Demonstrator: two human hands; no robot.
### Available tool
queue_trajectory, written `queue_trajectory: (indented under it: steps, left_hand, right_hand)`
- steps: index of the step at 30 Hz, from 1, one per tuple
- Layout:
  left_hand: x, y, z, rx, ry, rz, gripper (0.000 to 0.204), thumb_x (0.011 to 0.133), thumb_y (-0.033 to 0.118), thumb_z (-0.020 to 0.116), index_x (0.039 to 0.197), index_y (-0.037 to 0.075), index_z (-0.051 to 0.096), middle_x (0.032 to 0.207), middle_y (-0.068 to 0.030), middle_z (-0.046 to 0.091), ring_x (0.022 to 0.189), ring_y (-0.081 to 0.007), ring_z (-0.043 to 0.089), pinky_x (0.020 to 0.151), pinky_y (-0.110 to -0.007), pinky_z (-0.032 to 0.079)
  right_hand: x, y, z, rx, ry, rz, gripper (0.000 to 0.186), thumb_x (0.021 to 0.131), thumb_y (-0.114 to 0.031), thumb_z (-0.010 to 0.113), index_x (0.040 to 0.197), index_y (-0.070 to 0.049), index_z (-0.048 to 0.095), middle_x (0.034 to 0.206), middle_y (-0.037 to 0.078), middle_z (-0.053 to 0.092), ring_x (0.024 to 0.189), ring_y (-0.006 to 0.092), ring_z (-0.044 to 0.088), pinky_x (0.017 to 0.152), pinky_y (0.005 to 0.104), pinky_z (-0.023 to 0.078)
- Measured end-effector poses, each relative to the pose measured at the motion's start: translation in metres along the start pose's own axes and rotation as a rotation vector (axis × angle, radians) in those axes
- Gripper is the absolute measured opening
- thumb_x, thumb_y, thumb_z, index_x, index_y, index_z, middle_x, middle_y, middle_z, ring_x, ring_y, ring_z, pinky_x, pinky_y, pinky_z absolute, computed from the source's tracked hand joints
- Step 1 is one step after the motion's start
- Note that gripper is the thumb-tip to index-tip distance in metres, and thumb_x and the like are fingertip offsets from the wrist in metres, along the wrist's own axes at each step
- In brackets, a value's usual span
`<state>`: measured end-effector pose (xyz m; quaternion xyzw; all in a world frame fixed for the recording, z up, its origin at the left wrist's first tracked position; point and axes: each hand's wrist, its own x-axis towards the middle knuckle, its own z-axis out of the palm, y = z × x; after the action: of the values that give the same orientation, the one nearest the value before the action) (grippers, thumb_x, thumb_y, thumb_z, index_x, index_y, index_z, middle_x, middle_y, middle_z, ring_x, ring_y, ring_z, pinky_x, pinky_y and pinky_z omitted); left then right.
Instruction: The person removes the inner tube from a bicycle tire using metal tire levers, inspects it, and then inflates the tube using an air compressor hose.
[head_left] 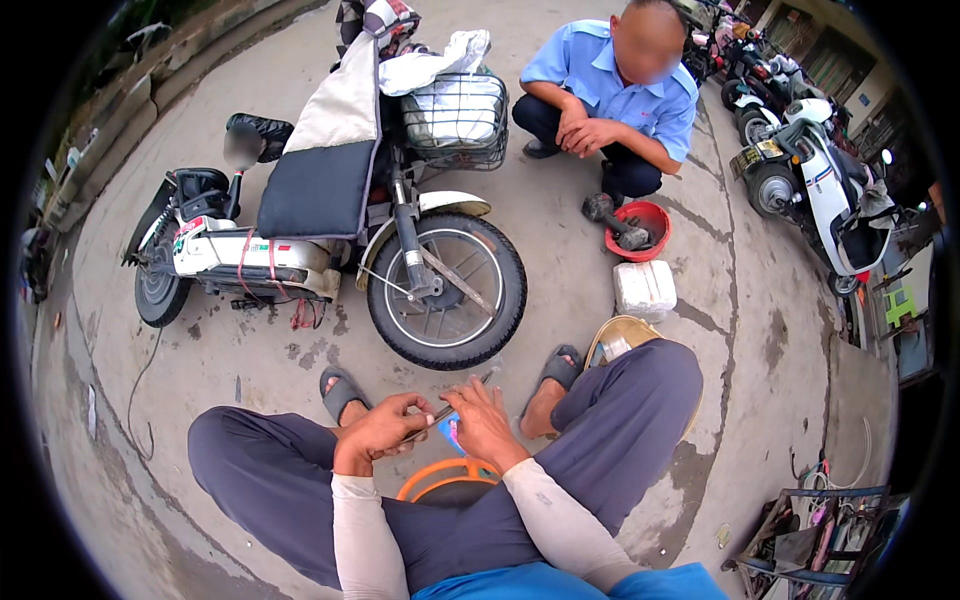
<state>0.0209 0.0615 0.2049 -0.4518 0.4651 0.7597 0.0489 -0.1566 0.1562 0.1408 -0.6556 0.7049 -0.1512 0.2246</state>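
Concrete yard, stained and cracked, seen from my seat on a low orange stool [440, 478]. Far left: an electric scooter [330, 220] stands parked, cover draped over its seat, front wheel [445, 290] just ahead of my sandalled feet.

Centre: my left hand [380, 432] is closed around one end of a thin metal tool [450, 405], fingers pinched narrow on it. My right hand [482, 420] lies over the other end, fingertips pressing down; whether it fully grips I cannot tell. A small blue-and-pink packet [450, 432] sits under both hands, between my knees.

Right of centre: another person crouches in a blue shirt [620, 80], a red bowl [645, 230] and a white block [645, 290] on the ground before them. Further right, more scooters [820, 170].

Risk, as judged: the tool is slim and the pinch shallow, so a slip could jab my right fingers or drop the piece onto the concrete, where it would be hard to find.
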Motion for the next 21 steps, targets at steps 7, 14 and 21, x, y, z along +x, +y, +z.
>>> queue_trajectory:
  steps: [7,14,21]
  left_hand:
    - [0.006,-0.017,-0.005,-0.540,0.106,0.153,0.042,0.101,0.042,0.046,0.112,0.003,0.055,0.082,-0.0203,0.068,0.044,-0.0124,0.048,0.037,-0.025,0.032]
    - [0.085,-0.042,-0.003,-0.645,0.294,0.150,0.049,0.099,0.049,0.046,0.111,0.002,0.056,0.096,-0.0208,0.068,0.065,-0.0172,0.061,0.054,-0.029,0.049]
    - [0.170,-0.068,0.011,-0.582,0.914,0.031,0.065,0.084,0.041,0.074,0.127,0.001,0.045,0.121,-0.0178,0.058,0.097,-0.0254,0.062,0.073,-0.038,0.054]
  right_hand:
    - [-0.007,0.011,-0.018,-0.008,0.178,-0.006,0.018,0.084,-0.012,0.062,0.101,-0.011,0.069,0.099,0.005,0.059,0.107,0.0264,0.053,0.113,0.0611,0.020]
    - [-0.014,0.038,-0.026,-0.081,0.256,0.126,0.008,0.081,-0.016,0.067,0.087,-0.014,0.071,0.086,0.003,0.063,0.102,0.0254,0.055,0.108,0.0553,0.024]
    - [-0.022,0.079,-0.001,0.477,0.344,0.468,0.018,0.096,-0.026,0.060,0.100,-0.009,0.065,0.060,0.004,0.055,0.049,0.0147,0.052,0.047,0.0325,0.044]
